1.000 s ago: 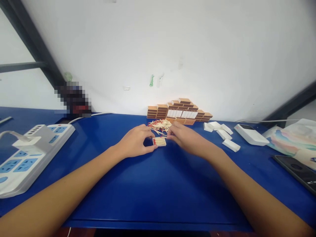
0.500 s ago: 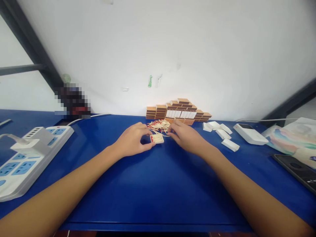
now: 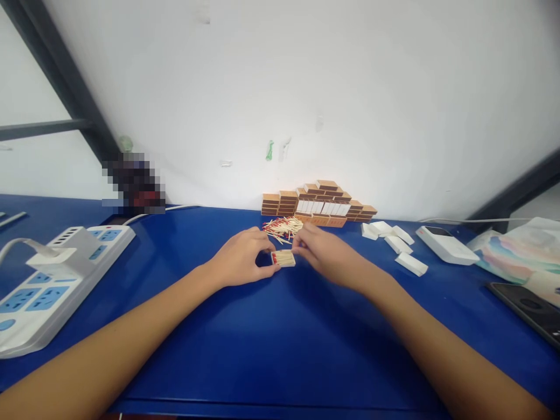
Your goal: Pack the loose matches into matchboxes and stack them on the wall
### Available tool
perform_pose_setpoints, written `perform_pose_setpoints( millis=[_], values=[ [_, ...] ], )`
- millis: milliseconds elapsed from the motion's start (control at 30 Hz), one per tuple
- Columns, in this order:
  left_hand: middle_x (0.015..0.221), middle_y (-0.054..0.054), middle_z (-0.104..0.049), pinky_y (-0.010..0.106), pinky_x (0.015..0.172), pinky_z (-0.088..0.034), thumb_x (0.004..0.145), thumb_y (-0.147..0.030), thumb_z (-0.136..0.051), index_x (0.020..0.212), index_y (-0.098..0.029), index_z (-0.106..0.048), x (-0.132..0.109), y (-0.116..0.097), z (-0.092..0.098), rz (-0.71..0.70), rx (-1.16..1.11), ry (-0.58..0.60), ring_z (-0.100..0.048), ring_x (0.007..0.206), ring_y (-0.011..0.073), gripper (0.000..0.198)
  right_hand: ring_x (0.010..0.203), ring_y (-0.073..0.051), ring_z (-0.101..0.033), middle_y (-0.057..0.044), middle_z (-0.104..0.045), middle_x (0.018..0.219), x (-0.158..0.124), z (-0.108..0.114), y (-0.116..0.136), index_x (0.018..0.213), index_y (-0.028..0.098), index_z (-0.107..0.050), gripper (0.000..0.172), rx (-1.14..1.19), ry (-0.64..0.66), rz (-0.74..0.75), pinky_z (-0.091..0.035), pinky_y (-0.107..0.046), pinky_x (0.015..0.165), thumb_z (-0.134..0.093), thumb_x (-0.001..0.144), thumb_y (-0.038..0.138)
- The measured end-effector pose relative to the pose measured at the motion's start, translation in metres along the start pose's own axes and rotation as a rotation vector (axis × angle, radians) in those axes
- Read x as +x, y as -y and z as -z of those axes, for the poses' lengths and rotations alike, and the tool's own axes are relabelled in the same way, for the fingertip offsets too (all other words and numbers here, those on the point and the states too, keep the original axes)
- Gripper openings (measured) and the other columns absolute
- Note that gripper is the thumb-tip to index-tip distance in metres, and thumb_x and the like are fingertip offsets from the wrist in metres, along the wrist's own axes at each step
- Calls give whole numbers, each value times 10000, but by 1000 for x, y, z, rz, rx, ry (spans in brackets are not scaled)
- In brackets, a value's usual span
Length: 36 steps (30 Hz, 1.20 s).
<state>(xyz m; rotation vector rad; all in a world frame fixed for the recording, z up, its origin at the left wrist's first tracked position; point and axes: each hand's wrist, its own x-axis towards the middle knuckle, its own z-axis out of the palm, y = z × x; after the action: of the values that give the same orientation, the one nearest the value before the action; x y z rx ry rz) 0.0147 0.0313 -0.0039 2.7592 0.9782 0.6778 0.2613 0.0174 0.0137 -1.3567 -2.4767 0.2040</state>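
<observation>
A small white matchbox tray (image 3: 287, 263) lies on the blue table, filled with red-tipped matches in a row. My left hand (image 3: 242, 256) grips its left end between thumb and fingers. At the tray's right end, the fingertips of my right hand (image 3: 321, 254) are pinched together around a matchstick, mostly hidden by the fingers. Just behind both hands is a loose pile of matches (image 3: 282, 226), heads pointing various ways.
Stacked matchboxes (image 3: 287, 202) stand against the wall. Empty white trays (image 3: 397, 244) lie to the right, beside a white device (image 3: 446, 245), a plastic packet (image 3: 520, 251) and a black phone (image 3: 527, 303). A power strip (image 3: 65, 280) with a plugged-in cable sits at left.
My right hand has come from the near edge of the match pile to the right end of the tray. My left hand keeps its grip on the tray. The view has shifted slightly.
</observation>
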Motion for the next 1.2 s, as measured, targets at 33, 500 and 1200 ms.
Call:
perform_pose_setpoints(
  millis=[33, 500, 1200],
  values=[
    [911, 52, -709, 371, 843, -502, 902, -423, -723, 969, -182, -748, 0, 0, 0, -6, 2, -1, -607, 920, 230, 251, 812, -180, -599, -67, -624, 1027, -1, -2, 3, 943, 201, -588, 103, -2, 27, 4, -415, -287, 699, -532, 1029, 197],
    [940, 52, -704, 362, 842, -493, 881, -403, -722, 971, -195, -741, 2, 10, 7, -11, -6, 39, -605, 942, 234, 227, 909, -199, -628, -76, -666, 1016, 35, -29, -12, 929, 192, -649, 84, -73, -29, -132, -435, -293, 779, -616, 999, 224],
    [919, 61, -701, 372, 823, -501, 883, -405, -714, 964, -192, -735, 1, 7, 4, -33, -4, 21, -612, 923, 236, 228, 762, -188, -621, -94, -637, 1044, -1, -5, 12, 971, 188, -597, 98, -215, 44, 26, -402, -302, 639, -536, 1042, 219]
  ],
)
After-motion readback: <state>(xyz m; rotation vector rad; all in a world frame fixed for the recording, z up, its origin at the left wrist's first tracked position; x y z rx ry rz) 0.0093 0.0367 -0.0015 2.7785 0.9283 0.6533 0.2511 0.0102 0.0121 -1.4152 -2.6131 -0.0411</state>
